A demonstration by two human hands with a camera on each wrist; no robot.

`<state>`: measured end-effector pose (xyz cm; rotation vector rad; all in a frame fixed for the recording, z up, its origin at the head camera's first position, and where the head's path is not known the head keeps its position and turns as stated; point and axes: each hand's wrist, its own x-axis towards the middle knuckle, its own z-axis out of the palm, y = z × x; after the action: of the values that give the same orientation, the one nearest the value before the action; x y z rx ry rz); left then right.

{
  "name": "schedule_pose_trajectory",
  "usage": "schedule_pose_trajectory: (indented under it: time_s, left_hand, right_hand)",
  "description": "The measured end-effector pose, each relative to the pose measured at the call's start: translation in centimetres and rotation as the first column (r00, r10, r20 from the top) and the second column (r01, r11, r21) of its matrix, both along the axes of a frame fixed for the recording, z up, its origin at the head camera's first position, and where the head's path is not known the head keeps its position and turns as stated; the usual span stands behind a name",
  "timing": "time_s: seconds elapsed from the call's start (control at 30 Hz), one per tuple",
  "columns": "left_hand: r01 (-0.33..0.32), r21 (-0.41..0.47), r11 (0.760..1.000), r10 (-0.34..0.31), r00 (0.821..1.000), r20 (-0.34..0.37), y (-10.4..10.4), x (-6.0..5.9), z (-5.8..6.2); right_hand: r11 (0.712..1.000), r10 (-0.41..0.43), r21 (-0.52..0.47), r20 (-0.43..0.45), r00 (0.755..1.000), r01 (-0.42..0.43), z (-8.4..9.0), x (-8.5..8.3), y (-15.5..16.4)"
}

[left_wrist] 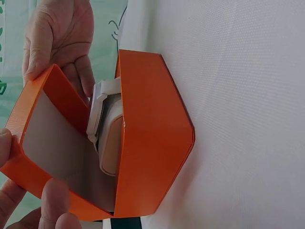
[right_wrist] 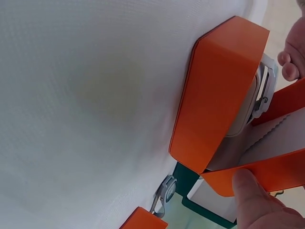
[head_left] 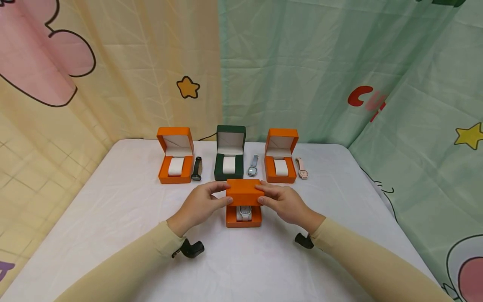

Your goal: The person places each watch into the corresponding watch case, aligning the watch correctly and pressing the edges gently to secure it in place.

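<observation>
Two hands are set on the lid of the orange box [head_left: 243, 203] that sits on the white counter [head_left: 113, 218], in front of the row of three open boxes. The left hand [head_left: 201, 205] pinches the lid's left edge between thumb and curled fingers; the right hand [head_left: 283, 204] pinches the right edge in the same way. The lid is held tilted, partly lowered over the base — the gap is still wide in the left wrist view. Inside, a white watch [left_wrist: 100, 121] is wrapped around its cushion and stands proud of the base.

For the lid to be brought down well, both edges are best lowered evenly, so the hinge is not twisted. The watch case should be checked against the lid's lining — if it is caught, the strap may be pinched. The base is probably best kept flat on the counter and the fingertips [left_wrist: 52, 200] drawn clear of the rim before the lid meets it.
</observation>
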<state>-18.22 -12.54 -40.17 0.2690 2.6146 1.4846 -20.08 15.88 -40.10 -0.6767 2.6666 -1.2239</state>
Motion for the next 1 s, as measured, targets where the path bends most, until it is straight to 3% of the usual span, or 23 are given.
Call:
schedule_pose_trajectory:
  time_s: [0.57, 1.0]
  left_hand:
    - [0.012, 0.073, 0.997, -0.011, 1.000, -0.008, 0.2, 0.8, -0.8]
    - [-0.009, 0.059, 0.998, 0.008, 1.000, 0.014, 0.4, 1.3, -1.2]
  right_hand:
    - [1.000, 0.015, -0.017, -0.008, 1.000, -0.015, -0.7, 0.6, 0.1]
    - [1.000, -0.014, 0.015, 0.001, 1.000, 0.014, -1.3, 1.1, -0.1]
